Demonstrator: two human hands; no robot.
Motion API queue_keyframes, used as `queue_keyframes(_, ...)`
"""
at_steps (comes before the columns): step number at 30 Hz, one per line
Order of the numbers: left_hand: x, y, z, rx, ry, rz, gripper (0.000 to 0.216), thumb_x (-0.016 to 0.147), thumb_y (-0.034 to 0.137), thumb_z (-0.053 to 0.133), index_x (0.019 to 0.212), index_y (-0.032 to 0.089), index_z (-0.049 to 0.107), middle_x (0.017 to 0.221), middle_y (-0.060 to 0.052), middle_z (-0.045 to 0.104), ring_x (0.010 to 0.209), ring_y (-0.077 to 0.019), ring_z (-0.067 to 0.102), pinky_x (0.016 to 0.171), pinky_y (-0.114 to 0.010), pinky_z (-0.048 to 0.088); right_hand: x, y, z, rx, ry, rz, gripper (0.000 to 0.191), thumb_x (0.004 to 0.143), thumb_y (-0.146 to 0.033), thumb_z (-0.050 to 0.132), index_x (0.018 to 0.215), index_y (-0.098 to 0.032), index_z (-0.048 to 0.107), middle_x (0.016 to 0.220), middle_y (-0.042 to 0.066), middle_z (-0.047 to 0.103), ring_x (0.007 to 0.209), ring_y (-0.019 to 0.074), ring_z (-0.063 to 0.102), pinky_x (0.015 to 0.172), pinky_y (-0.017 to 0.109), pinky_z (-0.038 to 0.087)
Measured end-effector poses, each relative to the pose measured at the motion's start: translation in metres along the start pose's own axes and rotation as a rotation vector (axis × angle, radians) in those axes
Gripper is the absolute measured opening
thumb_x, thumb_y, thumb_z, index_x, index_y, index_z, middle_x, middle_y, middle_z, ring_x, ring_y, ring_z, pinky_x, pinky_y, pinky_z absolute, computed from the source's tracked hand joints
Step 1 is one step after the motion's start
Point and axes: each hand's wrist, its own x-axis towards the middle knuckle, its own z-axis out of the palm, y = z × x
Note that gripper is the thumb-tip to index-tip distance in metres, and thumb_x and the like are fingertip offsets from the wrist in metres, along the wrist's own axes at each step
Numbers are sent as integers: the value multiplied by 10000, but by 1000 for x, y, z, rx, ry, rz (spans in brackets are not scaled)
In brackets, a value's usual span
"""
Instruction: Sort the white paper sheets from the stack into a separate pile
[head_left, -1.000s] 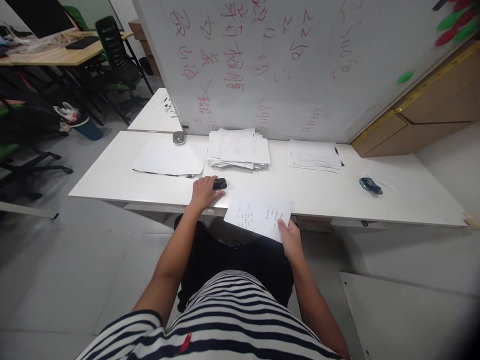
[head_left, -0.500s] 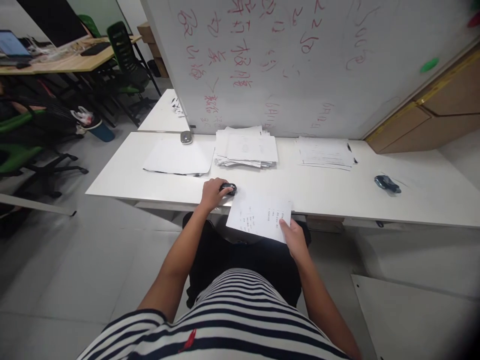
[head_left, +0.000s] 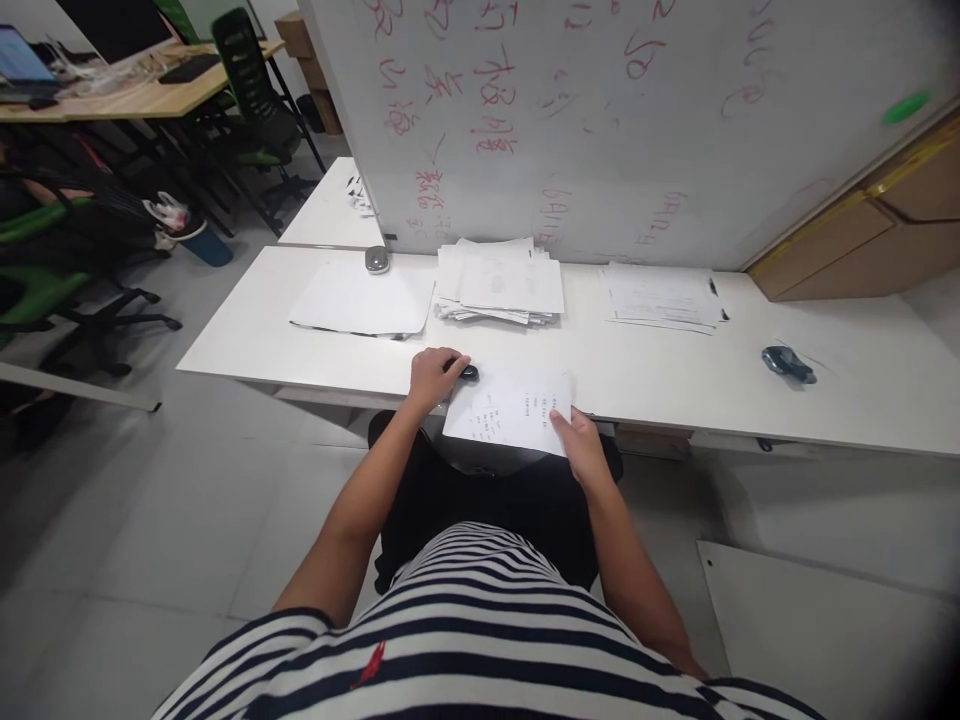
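Observation:
My left hand is closed around a small black stapler that rests on the white desk near its front edge. Between my hands lies a printed sheet of paper, partly over the desk edge, its upper left corner close by the stapler. Whether that corner sits inside the stapler's jaws I cannot tell. My right hand pinches the sheet at its right side, thumb on top and fingers underneath. Behind the sheet stands a thick, uneven stack of papers.
Left of the stack are flat white sheets and a grey rounded device. More papers and a dark blue object lie to the right. A whiteboard with red writing rises behind the desk, beside brown cardboard boxes.
The sheet and my right hand have shifted slightly up and left, closer to the stapler. My left hand stays on the stapler, its fingers now further over the top. The camera view has tilted a little.

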Motion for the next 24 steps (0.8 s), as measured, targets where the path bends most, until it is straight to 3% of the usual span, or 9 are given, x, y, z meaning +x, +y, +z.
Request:
queue_keyframes(5,-6,9,19,94,128,-111,231,935,375,451,906,267,653,1064,-12,690,1227,-242,486,1107,-470,197,-18,11,9,71,26,57,502,752,-506,697,1137,-187,656,1183,92,682,1063,280,654,965,449,494)
queue_keyframes(9,-8,9,31,164,136,-116,266,950,330,417,838,267,650,1018,-11,673,1182,-231,494,1135,-496,94,-32,16,15,61,20,56,493,770,-507,683,1142,-185,651,1218,99,664,1100,285,634,976,452,485)
queue_keyframes(12,-7,8,29,162,148,-121,274,948,338,419,841,272,662,976,-17,671,1122,-231,514,1103,-470,165,-34,15,16,19,32,40,486,783,-511,668,1143,-185,650,1221,99,662,1124,287,620,992,453,471)
queue_keyframes(16,-4,7,21,108,125,-122,266,931,386,459,825,264,671,909,-26,681,1015,-227,543,951,-404,314,-33,12,14,-17,24,39,490,793,-528,648,1151,-193,646,1211,98,668,1107,290,628,969,455,483)
queue_keyframes(24,2,11,21,-5,233,-238,433,963,462,360,714,252,645,854,-19,690,979,-228,535,872,-395,320,-32,7,9,27,-1,45,513,764,-537,674,1143,-192,657,1186,100,680,1066,290,650,945,451,498)
